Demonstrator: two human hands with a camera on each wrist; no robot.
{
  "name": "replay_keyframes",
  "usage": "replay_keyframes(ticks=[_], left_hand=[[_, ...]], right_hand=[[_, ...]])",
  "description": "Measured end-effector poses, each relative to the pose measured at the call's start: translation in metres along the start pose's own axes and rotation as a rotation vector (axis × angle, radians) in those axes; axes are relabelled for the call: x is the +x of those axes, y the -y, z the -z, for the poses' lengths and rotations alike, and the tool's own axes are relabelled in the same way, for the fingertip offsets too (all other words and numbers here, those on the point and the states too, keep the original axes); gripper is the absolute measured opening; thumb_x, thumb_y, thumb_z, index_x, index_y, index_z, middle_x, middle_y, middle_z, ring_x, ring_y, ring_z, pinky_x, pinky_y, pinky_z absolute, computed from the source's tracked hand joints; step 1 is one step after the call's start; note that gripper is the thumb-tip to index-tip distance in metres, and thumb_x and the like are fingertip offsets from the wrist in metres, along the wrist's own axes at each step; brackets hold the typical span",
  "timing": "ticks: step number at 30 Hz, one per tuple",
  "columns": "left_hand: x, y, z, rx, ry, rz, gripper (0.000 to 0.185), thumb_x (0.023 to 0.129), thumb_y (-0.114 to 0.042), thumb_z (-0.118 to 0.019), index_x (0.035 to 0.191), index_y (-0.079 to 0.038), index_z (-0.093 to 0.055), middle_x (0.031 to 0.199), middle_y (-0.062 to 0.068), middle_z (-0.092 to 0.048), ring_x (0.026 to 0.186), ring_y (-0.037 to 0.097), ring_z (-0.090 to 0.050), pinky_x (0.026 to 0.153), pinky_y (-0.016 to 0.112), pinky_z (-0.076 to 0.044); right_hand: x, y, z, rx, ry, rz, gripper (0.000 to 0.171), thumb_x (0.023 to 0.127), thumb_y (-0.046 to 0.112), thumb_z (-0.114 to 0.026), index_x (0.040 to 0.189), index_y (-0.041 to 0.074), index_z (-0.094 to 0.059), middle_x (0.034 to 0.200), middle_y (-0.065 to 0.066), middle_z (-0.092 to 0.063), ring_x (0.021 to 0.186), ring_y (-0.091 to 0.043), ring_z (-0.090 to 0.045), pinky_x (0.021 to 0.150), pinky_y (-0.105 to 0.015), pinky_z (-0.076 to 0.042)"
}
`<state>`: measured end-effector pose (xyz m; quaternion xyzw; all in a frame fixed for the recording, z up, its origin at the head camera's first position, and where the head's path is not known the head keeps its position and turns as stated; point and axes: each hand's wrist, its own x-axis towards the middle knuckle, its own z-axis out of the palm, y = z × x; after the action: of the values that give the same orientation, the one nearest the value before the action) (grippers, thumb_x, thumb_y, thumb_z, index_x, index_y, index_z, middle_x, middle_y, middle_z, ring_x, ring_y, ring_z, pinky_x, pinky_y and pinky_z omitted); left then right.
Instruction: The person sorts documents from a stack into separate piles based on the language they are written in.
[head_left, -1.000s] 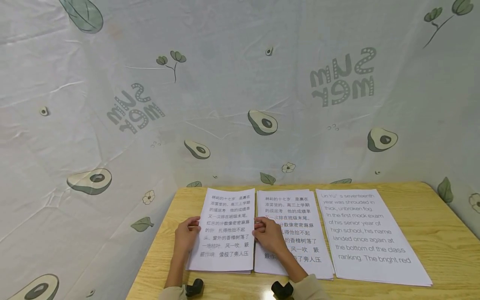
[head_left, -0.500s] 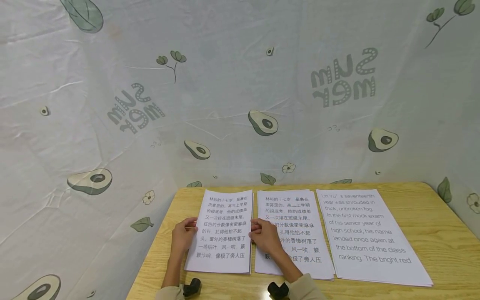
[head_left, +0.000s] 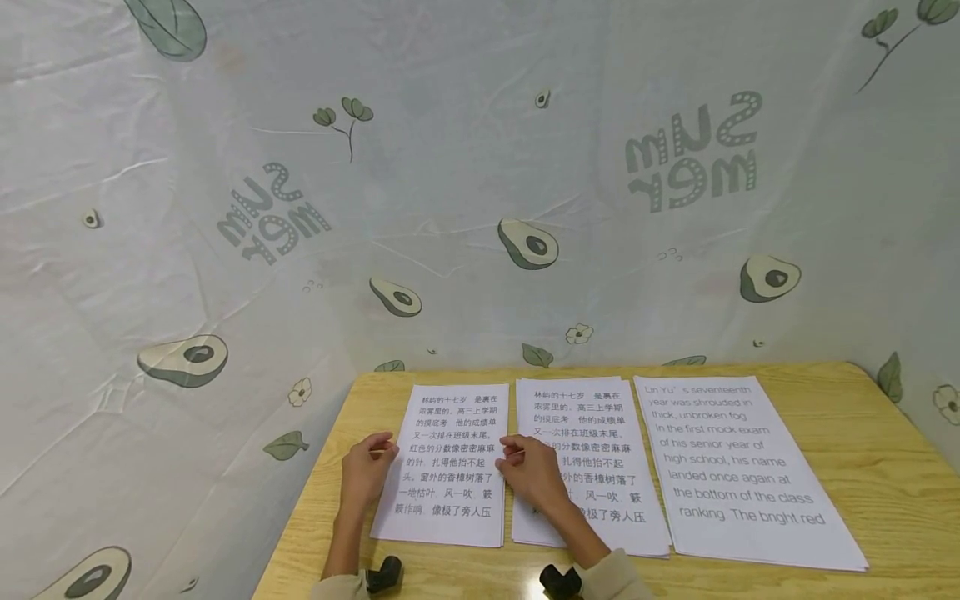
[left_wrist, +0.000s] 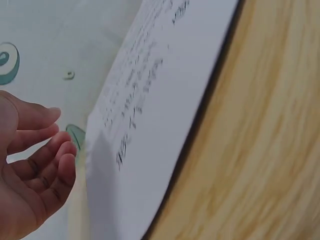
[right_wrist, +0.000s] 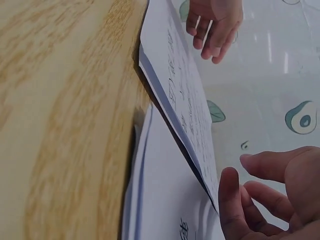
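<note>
A stack of printed white paper (head_left: pixel 448 467) with large Chinese characters lies flat at the left of the table. Beside its left edge is my left hand (head_left: pixel 365 471), fingers loosely bent; the left wrist view shows a gap between them and the paper. My right hand (head_left: pixel 532 473) hovers at the stack's right edge, over part of a second paper stack (head_left: pixel 600 433) with the same text. In the right wrist view, the right thumb and fingers (right_wrist: pixel 231 192) are apart with nothing between them. The right hand and forearm hide some of the second stack's print.
To the right lies a third stack of paper (head_left: pixel 742 475) printed in English. All the stacks lie on a light wooden table (head_left: pixel 900 500). A pale cloth (head_left: pixel 450 167) with avocado and leaf prints hangs behind it. Dark wrist-worn devices (head_left: pixel 384 575) are at both sleeves.
The left stack's top paper first shifted left between both hands, then settled flat and slightly right. Both hands have let go of its edges. The other stacks lie as before.
</note>
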<state>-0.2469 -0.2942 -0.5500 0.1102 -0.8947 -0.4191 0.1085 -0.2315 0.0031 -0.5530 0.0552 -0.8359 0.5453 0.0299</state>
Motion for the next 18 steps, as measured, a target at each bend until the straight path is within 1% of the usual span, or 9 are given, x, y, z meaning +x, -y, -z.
replay_keyframes(ticks=[4,7,11,14,18], left_hand=[[-0.005,-0.014,-0.008,-0.018,0.013,-0.018,0.032,0.098,-0.008,-0.074,0.129,0.002,-0.074,0.110,0.017,-0.078,0.096,0.029,-0.076,0.078,0.031,-0.060],[-0.009,-0.026,-0.018,-0.031,0.031,-0.029,0.033,0.099,-0.009,-0.074,0.130,0.000,-0.074,0.110,0.015,-0.078,0.096,0.026,-0.075,0.078,0.029,-0.059],[-0.015,-0.042,-0.034,-0.057,0.058,-0.052,0.034,0.098,-0.011,-0.075,0.131,-0.001,-0.074,0.108,0.012,-0.078,0.093,0.022,-0.073,0.074,0.025,-0.057],[-0.020,-0.053,-0.049,-0.064,0.079,-0.079,0.034,0.098,-0.014,-0.076,0.130,-0.003,-0.075,0.107,0.009,-0.079,0.090,0.018,-0.072,0.071,0.023,-0.055],[-0.026,-0.065,-0.068,-0.076,0.110,-0.100,0.034,0.098,-0.017,-0.077,0.130,-0.005,-0.076,0.106,0.006,-0.079,0.088,0.014,-0.070,0.071,0.022,-0.054]], right_hand=[[-0.002,-0.002,0.009,0.000,0.005,-0.023,0.036,0.090,0.009,-0.082,0.124,-0.001,-0.076,0.101,-0.007,-0.076,0.085,-0.010,-0.068,0.073,-0.020,-0.055],[-0.004,-0.006,0.017,0.016,-0.001,-0.046,0.035,0.091,0.010,-0.082,0.124,0.000,-0.077,0.099,-0.004,-0.076,0.083,-0.009,-0.069,0.069,-0.020,-0.056],[-0.007,-0.011,0.032,0.060,-0.011,-0.077,0.033,0.093,0.009,-0.080,0.124,-0.002,-0.076,0.100,-0.007,-0.076,0.079,-0.010,-0.071,0.064,-0.022,-0.060],[-0.009,-0.014,0.047,0.082,-0.022,-0.097,0.033,0.094,0.009,-0.080,0.125,-0.003,-0.075,0.101,-0.010,-0.076,0.079,-0.012,-0.071,0.064,-0.023,-0.061],[-0.012,-0.017,0.071,0.060,-0.040,-0.131,0.035,0.096,0.011,-0.078,0.128,-0.004,-0.074,0.102,-0.011,-0.076,0.078,-0.014,-0.073,0.065,-0.023,-0.060]])
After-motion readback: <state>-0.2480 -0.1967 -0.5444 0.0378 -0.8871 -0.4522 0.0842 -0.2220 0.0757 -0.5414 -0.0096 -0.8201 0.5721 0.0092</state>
